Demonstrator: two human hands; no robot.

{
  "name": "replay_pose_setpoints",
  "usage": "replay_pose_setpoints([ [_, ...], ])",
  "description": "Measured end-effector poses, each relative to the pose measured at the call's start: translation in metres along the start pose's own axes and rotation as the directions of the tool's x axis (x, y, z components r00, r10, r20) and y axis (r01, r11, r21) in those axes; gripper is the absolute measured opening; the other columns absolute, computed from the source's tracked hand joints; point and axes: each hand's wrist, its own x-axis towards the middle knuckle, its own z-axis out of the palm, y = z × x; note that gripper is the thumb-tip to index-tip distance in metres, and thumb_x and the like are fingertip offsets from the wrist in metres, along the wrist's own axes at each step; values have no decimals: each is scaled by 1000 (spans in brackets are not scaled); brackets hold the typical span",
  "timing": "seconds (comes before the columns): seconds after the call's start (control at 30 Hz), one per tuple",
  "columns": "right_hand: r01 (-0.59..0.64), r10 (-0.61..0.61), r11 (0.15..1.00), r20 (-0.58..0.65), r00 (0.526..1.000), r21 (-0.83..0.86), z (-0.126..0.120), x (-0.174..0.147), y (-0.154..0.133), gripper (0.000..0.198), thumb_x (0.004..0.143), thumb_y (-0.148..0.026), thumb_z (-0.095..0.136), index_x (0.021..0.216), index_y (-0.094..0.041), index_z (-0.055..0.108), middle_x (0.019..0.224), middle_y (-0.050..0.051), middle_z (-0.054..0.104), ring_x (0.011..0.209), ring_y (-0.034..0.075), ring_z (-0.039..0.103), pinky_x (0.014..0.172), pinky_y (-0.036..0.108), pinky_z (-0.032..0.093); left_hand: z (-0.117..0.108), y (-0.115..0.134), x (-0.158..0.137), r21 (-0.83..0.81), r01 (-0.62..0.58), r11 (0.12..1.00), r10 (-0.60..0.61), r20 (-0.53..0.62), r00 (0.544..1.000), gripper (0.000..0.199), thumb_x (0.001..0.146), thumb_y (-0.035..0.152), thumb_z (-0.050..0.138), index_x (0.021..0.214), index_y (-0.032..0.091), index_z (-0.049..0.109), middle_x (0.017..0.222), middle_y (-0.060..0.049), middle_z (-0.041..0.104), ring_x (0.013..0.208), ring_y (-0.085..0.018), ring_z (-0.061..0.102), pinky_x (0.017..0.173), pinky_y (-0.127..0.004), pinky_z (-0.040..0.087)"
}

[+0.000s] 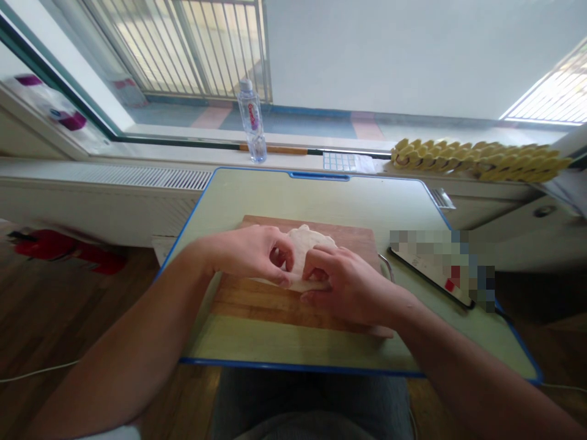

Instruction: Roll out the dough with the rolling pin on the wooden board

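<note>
A flat, pale sheet of dough (308, 241) with an uneven far edge lies on a wooden cutting board (257, 308). Its near edge looks thicker, like a fold or roll. My left hand (254, 253) has curled fingers and thumb pinched on the left part of that near edge. On the right part, my right hand (346, 281) grips the same edge between bent fingers and thumb. Both hands hide some of the dough. A metal handle (387, 267) sticks out from the board's right side.
The board rests on a small pale-green table (257, 192) with a blue rim. To the right lies a tablet-like device (431, 269), partly blurred out. Behind stand a water bottle (253, 125) and a yellow bumpy object (477, 160) on the sill. A red fire extinguisher (68, 250) lies at left.
</note>
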Motion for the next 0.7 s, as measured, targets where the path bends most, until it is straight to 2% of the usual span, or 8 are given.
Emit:
replay_pose_setpoints([
  [0.13, 18, -18, 1000, 1, 1000, -17, 5, -1, -3, 18, 78, -20, 78, 88, -22, 62, 89, 1, 67, 81, 18, 55, 71, 29, 33, 2, 11, -4, 118, 85, 989, -80, -46, 996, 24, 72, 43, 84, 86, 25, 77, 87, 1, 70, 80, -18, 62, 69, -27, 43],
  [0.23, 39, -39, 999, 1, 999, -29, 6, -2, -3, 18, 78, -19, 76, 86, -22, 60, 88, 1, 66, 78, 17, 52, 70, 29, 32, 3, 15, -4, 164, 94, 982, -84, -64, 994, 28, 68, 45, 87, 84, 25, 77, 87, 0, 69, 82, -19, 61, 70, -27, 43],
  [0.33, 35, -35, 999, 22, 999, -4, 3, -2, -1, 19, 78, -20, 78, 88, -22, 62, 86, -1, 66, 77, 16, 52, 68, 28, 32, 2, 13, -4, 147, 91, 985, -85, -45, 995, 27, 70, 45, 85, 86, 24, 76, 87, 1, 68, 81, -18, 61, 68, -27, 41],
  [0.47, -31, 30, 998, 21, 999, 45, -3, -1, 5, 17, 81, -26, 82, 93, -23, 71, 86, -1, 68, 75, 15, 55, 67, 27, 34, 0, 4, -2, 75, 52, 996, -49, -42, 998, 28, 78, 47, 79, 89, 22, 73, 86, 1, 70, 78, -17, 61, 65, -27, 39],
  [0.57, -80, 81, 994, -22, 996, 70, -6, 2, 13, 9, 88, -32, 78, 91, -24, 74, 86, 0, 70, 73, 14, 57, 67, 27, 36, -2, -4, 1, 60, 38, 997, -30, -126, 992, 29, 83, 51, 75, 87, 22, 71, 84, 2, 70, 79, -16, 61, 66, -27, 38],
  [0.7, -144, 148, 989, -154, 977, 40, -7, 7, 28, 24, 94, -42, 71, 81, -23, 74, 81, 0, 70, 70, 14, 57, 64, 27, 36, 1, -13, 9, 152, 91, 984, -47, -270, 962, 31, 91, 53, 66, 89, 22, 72, 85, 0, 71, 79, -18, 61, 68, -28, 36],
])
